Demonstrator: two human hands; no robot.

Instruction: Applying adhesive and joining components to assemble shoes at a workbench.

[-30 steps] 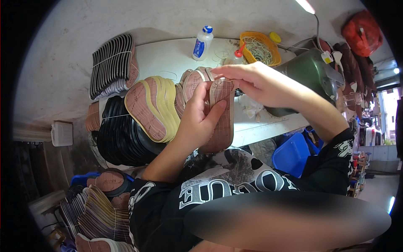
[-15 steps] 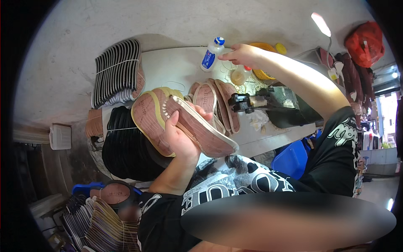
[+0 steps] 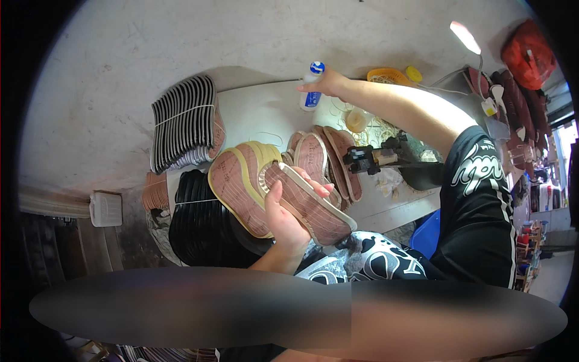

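Note:
My left hand (image 3: 286, 222) is closed around a pinkish-brown insole (image 3: 313, 212) with a white rim, thumb on its face and fingertips over the far edge. Behind it lie similar insoles with yellow edging (image 3: 232, 181), partly covered by the held one. At the back of the table, my right hand (image 3: 329, 83) reaches across a white plastic bottle (image 3: 311, 100) with a blue label and a blue-and-white cap. Its fingers wrap the bottle just below the cap. The bottle stands upright or nearly so.
More insoles (image 3: 310, 151) lean mid-table beside a black machine part (image 3: 365, 160). Tied stacks of black-edged (image 3: 184, 120) and black soles (image 3: 192, 211) line the left. A small jar (image 3: 357, 120), yellow basket (image 3: 389, 76) and lamp (image 3: 465, 37) stand right; a blue bin (image 3: 427, 232) sits below.
My right hand has moved from beside the bottle onto it and closed around it. My left hand still holds the insole. The whole view has shifted slightly.

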